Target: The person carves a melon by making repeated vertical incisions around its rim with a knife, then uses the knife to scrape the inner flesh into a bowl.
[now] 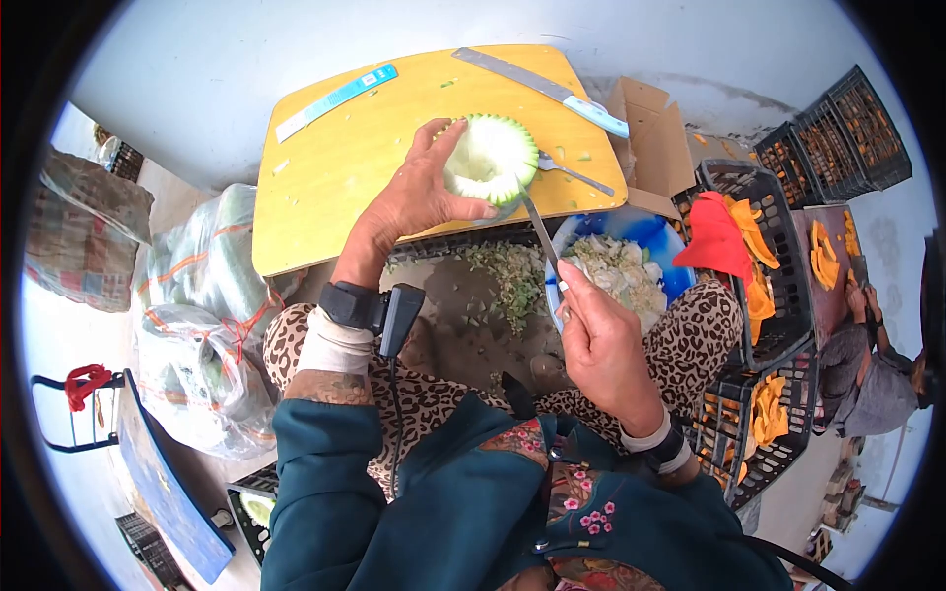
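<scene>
A hollowed wax gourd piece [525, 138], pale inside with a notched green rim, sits near the front edge of the yellow table [325, 187]. My left hand [414, 187] is closed around its left side, thumb at the near rim and fingers at the far side. In my right hand [606, 345] is a narrow-bladed knife [540, 232], its tip touching or very close to the gourd's near right rim. Just right of the gourd lies a metal spoon [583, 178]. Farther back rests a long, wide-bladed knife [517, 75] with a light blue handle.
A blue-and-white basin [678, 254] of pale scraps stands below the table's right edge. Black crates [778, 335] with orange pieces and a red cloth [716, 236] are at right, a cardboard box [655, 148] behind. Bagged gourds [202, 374] lie left. A co-worker [867, 364] sits far right.
</scene>
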A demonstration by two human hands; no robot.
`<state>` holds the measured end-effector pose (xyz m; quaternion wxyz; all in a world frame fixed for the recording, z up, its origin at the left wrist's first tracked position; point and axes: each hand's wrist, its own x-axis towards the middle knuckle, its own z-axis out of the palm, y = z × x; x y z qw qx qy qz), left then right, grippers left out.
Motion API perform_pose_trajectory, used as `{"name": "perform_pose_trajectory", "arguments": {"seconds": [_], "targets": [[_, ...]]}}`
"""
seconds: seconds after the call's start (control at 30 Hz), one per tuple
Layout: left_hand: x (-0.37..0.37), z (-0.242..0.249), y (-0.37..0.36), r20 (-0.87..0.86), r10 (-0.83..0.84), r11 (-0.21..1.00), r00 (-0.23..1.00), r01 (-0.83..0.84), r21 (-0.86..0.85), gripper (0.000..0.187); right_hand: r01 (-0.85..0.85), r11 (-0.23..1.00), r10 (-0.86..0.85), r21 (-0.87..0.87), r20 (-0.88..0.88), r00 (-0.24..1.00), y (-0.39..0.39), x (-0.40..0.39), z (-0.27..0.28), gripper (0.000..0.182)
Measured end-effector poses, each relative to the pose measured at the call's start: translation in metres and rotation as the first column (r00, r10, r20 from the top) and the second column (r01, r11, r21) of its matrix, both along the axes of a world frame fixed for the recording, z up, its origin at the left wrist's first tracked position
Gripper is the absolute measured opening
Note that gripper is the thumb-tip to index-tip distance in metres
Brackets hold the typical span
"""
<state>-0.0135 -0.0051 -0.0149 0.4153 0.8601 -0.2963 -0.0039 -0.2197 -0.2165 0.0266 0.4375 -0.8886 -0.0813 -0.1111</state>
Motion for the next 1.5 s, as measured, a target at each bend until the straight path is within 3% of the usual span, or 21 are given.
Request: {"name": "perform_pose_trajectory", "arguments": {"seconds": [0.3,0.53,0.7,0.8,1.0,1.2,1.3,1.5], "targets": [[-0.001,0.003,0.000,-0.006,-0.012,1.000,1.000,0.012,0.002,0.116,0.016,0.999,-0.013,-0.034,0.085,0.996,0.010,0.018,-0.006,0.045],[-0.005,0.004,-0.003,-0.037,0.015,1.000,0.999,-0.016,-0.009,0.115,0.087,0.967,-0.066,-0.241,0.095,0.993,0.027,0.034,-0.018,0.053],[-0.003,0.003,-0.001,-0.044,-0.013,0.999,0.999,0.011,-0.045,0.115,0.031,0.987,-0.012,-0.159,0.119,0.993,0.022,0.031,-0.024,0.059],[-0.001,0.001,0.000,-0.039,-0.017,0.998,0.999,0.015,-0.053,0.116,0.062,0.989,-0.035,-0.131,0.197,0.980,0.023,0.025,-0.015,0.051],[0.001,0.000,0.001,-0.032,-0.023,0.999,0.999,0.021,-0.036,0.117,0.071,0.995,-0.064,-0.073,0.100,0.993,0.014,0.016,-0.011,0.048],[0.000,0.001,0.001,-0.015,-0.020,0.999,1.000,0.020,-0.033,0.119,0.024,0.999,-0.018,-0.033,0.167,0.986,0.006,0.014,-0.016,0.051],[0.000,0.002,0.001,-0.019,-0.022,0.999,1.000,0.022,-0.034,0.119,0.016,1.000,-0.016,0.004,0.108,0.994,0.003,0.013,-0.016,0.050],[0.000,0.001,0.001,-0.019,-0.027,0.999,0.999,0.027,-0.032,0.118,0.001,1.000,0.001,-0.028,0.074,0.997,-0.002,0.010,-0.011,0.048]]}}
